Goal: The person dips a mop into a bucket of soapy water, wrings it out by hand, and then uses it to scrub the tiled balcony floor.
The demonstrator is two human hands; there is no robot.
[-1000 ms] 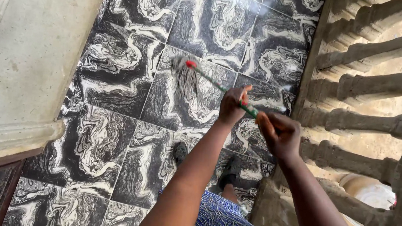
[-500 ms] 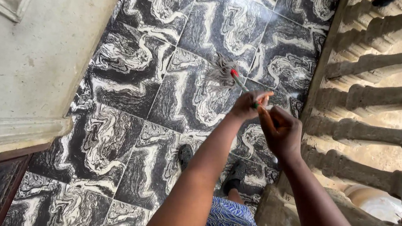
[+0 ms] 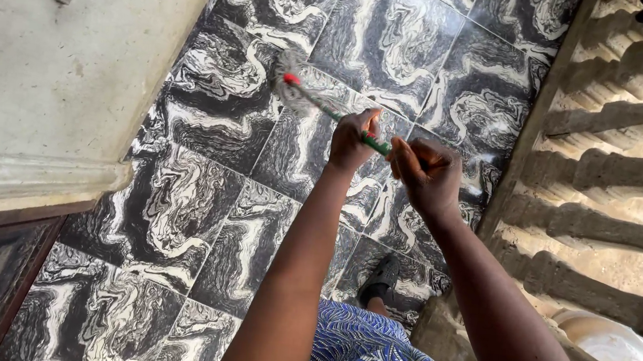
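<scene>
Clearly both hands, left hand (image 3: 353,140) and right hand (image 3: 425,175), grip the mop (image 3: 321,109); most of the tiled floor (image 3: 198,215) looks unmopped.

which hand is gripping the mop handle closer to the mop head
The left hand: it grips the green handle farther down, nearer the mop head; the right hand holds the upper end.

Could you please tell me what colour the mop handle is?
The mop handle is green with red bands, in the head view.
</scene>
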